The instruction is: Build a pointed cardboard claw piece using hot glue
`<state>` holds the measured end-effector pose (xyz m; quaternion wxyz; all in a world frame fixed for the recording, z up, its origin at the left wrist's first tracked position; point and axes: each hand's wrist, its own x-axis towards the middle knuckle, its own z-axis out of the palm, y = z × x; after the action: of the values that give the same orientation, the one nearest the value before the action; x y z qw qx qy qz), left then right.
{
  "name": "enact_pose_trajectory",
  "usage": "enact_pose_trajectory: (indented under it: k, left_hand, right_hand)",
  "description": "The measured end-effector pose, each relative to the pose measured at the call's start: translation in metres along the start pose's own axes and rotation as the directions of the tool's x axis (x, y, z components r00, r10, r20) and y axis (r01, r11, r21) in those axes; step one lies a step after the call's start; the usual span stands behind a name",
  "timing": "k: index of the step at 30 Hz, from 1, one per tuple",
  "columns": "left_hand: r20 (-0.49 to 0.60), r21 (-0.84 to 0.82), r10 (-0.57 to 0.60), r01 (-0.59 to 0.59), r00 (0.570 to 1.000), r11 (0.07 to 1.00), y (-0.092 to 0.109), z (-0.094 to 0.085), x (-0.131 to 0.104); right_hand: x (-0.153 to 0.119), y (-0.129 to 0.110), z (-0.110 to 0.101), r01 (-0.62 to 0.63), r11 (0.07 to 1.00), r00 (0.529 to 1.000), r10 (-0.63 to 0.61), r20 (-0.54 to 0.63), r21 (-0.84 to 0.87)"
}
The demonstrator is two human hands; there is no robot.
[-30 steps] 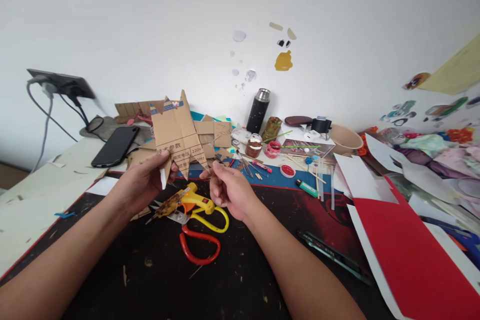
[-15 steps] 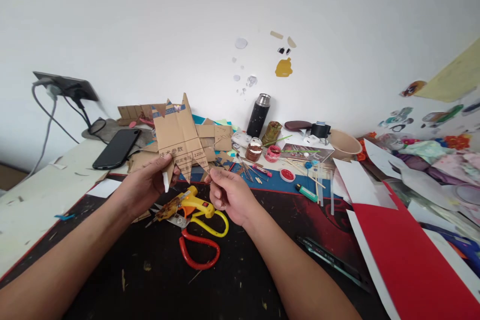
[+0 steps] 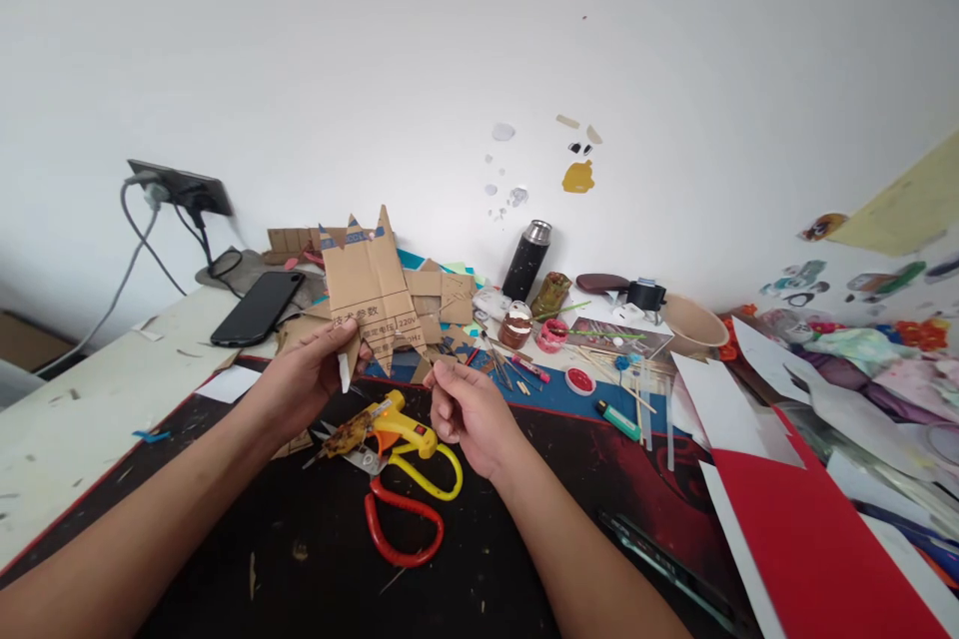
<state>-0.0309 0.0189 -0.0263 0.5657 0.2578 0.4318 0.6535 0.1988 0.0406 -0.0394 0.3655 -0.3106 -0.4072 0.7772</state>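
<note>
A brown cardboard piece (image 3: pixel 367 280) with pointed teeth along its top and bottom edges is held upright above the dark mat. My left hand (image 3: pixel 319 369) grips its lower left part between thumb and fingers. At its lower right point, the thumb and forefinger of my right hand (image 3: pixel 465 409) pinch the tip. Below the hands lie a yellow glue gun (image 3: pixel 405 427) and scissors (image 3: pixel 409 524) with one red and one yellow handle; the gun partly covers the blades.
A black phone (image 3: pixel 257 308) lies at the left. Behind are cardboard scraps (image 3: pixel 454 300), a black flask (image 3: pixel 526 260), paint jars (image 3: pixel 516 324) and a green glue stick (image 3: pixel 618 420). Red card (image 3: pixel 794 519) and white paper lie at the right.
The whole view has shifted, so the desk and wall items appear lower and slightly to the right. Both hands keep their hold on the cardboard piece.
</note>
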Motion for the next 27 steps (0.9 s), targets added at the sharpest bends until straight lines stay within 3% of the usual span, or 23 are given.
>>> enact_pose_trajectory:
  k: [5,11,16,22,27]
  left_hand:
    - [0.022,0.014,-0.006,0.006,1.000,1.000,0.005,0.004,-0.004]
    - [0.108,0.078,-0.099,0.090,0.989,0.993,0.005,0.014,-0.016]
    - [0.186,0.205,-0.274,0.235,0.944,0.950,0.000,0.015,-0.024]
    - [0.256,0.288,-0.365,0.289,0.895,0.913,-0.005,0.015,-0.030]
    - [0.166,0.228,-0.232,0.192,0.958,0.955,-0.002,0.016,-0.025]
  right_hand:
    - [0.000,-0.003,-0.001,0.052,0.997,0.996,-0.055,-0.075,-0.053]
    - [0.003,-0.006,-0.004,0.117,0.988,0.979,-0.132,-0.155,-0.098]
    - [0.006,-0.003,-0.007,0.186,0.973,0.968,-0.205,-0.142,-0.135]
    - [0.004,0.003,-0.006,0.247,0.935,0.947,-0.289,-0.143,-0.253]
    - [0.002,0.005,-0.006,0.252,0.919,0.949,-0.295,-0.106,-0.305]
